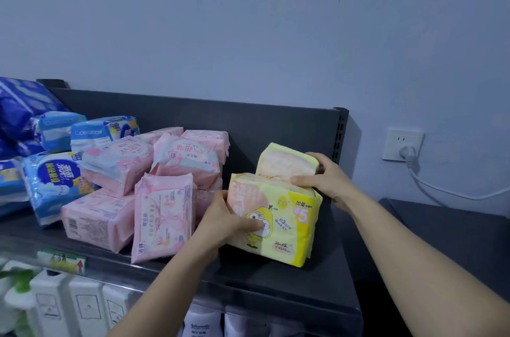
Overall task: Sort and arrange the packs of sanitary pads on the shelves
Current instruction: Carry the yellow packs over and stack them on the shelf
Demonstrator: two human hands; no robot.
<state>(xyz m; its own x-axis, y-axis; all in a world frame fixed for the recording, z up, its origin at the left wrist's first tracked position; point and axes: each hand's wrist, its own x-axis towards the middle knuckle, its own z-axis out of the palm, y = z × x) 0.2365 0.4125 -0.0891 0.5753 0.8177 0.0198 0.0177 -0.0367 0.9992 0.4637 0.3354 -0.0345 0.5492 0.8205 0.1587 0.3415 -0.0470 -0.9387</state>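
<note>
Now both hands work at the right end of the dark shelf [276, 281]. The left hand [234, 219] holds the front yellow pack [287, 223] by its left edge, its grip pinching the pack, with the thumb laid across the printed face and the fingers hidden behind. This pack stands upright on the shelf. The right hand [328, 179] clasps the rear yellow pack [287, 161] at its right end, its grip curled round it, fingers over the top and thumb on the near side. The rear pack rises just behind the front one, touching it. Left of them lie jumbled pink packs [162, 215], and farther left, blue packs [55, 182].
</note>
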